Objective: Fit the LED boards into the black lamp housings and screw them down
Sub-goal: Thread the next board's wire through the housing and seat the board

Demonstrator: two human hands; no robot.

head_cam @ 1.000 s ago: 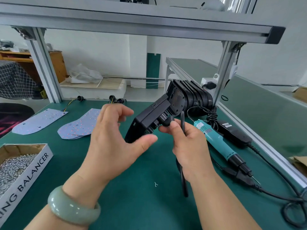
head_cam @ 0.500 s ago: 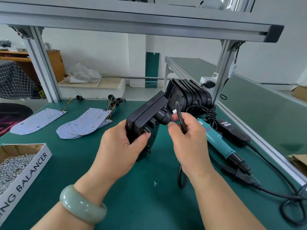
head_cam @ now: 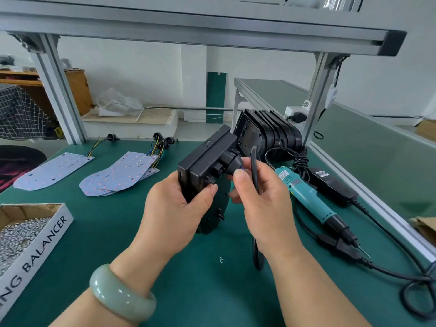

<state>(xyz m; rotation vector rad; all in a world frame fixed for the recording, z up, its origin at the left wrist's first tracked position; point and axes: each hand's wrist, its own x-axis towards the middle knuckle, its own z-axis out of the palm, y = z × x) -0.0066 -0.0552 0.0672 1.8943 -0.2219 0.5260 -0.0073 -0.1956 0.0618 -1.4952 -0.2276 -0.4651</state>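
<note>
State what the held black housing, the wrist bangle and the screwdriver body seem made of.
The black housing: matt, crisp moulded edges, probably plastic, possibly painted cast metal. The bangle: pale green, glossy, slightly translucent, likely jade or glass. The screwdriver body: teal, satin sheen, likely plastic.

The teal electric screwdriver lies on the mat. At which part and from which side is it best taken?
Grip the electric screwdriver probably round its teal barrel, from above, with the right hand. It lies flat on the green mat with its top free; the bit points to the near right, the coiled cord leaves its far end, and a black adapter crowds its right side.
</note>
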